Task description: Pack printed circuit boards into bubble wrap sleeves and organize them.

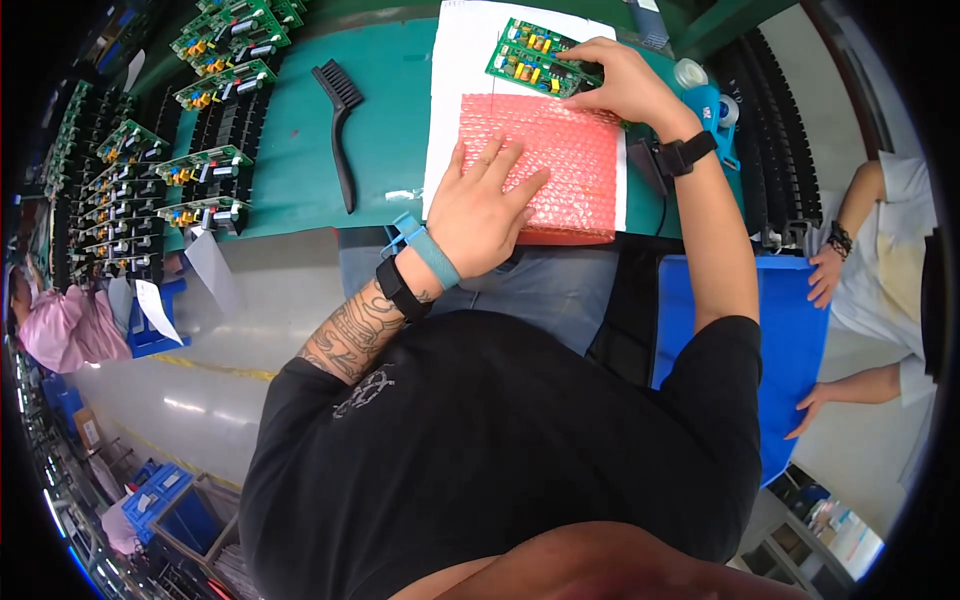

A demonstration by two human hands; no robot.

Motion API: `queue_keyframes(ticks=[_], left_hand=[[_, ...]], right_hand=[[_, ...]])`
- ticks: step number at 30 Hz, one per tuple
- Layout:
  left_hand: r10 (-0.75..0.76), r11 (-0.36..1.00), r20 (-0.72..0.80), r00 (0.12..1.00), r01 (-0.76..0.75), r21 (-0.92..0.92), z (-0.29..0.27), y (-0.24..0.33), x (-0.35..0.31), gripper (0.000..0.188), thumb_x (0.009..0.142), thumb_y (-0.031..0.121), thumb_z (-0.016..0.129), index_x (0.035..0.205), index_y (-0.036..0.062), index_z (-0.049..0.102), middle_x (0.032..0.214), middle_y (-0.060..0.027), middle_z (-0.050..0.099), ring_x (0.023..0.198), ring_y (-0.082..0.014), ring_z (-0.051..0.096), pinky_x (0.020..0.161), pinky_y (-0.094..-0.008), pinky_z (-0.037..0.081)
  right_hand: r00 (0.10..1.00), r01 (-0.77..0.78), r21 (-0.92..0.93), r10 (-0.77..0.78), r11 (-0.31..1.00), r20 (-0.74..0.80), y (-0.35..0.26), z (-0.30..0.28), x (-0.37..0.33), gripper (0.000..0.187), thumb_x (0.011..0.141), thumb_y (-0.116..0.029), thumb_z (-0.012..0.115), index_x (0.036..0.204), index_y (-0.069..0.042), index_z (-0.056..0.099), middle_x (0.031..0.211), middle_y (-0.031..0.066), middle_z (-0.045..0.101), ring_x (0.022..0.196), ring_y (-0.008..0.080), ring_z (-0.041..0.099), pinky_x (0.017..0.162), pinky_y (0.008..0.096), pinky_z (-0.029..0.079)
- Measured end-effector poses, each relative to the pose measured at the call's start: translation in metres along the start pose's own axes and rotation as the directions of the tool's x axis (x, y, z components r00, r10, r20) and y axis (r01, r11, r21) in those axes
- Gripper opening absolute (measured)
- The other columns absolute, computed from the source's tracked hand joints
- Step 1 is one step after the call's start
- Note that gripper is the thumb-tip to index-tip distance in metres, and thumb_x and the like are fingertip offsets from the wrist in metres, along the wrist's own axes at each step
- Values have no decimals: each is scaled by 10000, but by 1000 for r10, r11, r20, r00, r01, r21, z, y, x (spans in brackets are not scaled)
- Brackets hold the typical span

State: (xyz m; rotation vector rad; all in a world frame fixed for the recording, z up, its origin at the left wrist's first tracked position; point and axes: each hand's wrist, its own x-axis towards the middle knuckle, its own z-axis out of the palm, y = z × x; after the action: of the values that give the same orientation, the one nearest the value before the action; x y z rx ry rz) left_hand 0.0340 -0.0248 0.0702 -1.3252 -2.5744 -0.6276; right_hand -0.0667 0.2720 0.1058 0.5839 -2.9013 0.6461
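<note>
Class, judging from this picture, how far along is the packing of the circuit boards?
Done: pink bubble wrap lies on the white sheet. In hand: left hand presses it flat; right hand touches a green circuit board. Left: no board wrapped yet; racked boards wait.

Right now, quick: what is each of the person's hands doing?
Left hand: open, flat on the pink bubble wrap, holding nothing.
Right hand: fingers bent onto a green circuit board; whether it grips it cannot be told.

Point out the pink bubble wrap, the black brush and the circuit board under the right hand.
pink bubble wrap (pixel 565 165): head view, bare middle of the sheet.
black brush (pixel 343 160): head view, on its handle.
circuit board (pixel 525 68): head view, uncovered left part.
</note>
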Motion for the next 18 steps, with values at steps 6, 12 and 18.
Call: queue_keyframes(ticks=[6, 12, 18], left_hand=[[-12, 999, -20, 1000, 11, -50, 3, -3, -3, 457, 946, 230, 649, 1393, 136, 631, 1477, -208, 535, 1432, -402, 461, 1201, -624, 295], [-20, 994, -28, 999, 17, -104, 3, -12, 2, 478, 953, 229, 655, 1424, 156, 610, 1476, -209, 529, 1438, -404, 458, 1202, -595, 312], [7, 995, -102, 995, -17, -97, 4, -15, 2, 430, 909, 202, 669, 1315, 62, 662, 1343, -213, 579, 1327, -387, 526, 1194, -610, 314]], right_hand=[[994, -108, 154, 103, 982, 44, 13, -22, 18, 576, 735, -103, 895, 1282, -56, 719, 1200, 110, 682, 1133, 259, 659, 998, 334, 513], [1000, -17, 88, 18, 996, -12, -27, -54, 9, 535, 726, -75, 883, 1242, -45, 743, 1233, 92, 680, 1146, 232, 659, 1008, 320, 508], [1000, 7, 213, -12, 977, 21, -86, -28, -42, 507, 707, -45, 871, 1203, -32, 763, 1282, 87, 674, 1218, 243, 638, 1042, 360, 507]])
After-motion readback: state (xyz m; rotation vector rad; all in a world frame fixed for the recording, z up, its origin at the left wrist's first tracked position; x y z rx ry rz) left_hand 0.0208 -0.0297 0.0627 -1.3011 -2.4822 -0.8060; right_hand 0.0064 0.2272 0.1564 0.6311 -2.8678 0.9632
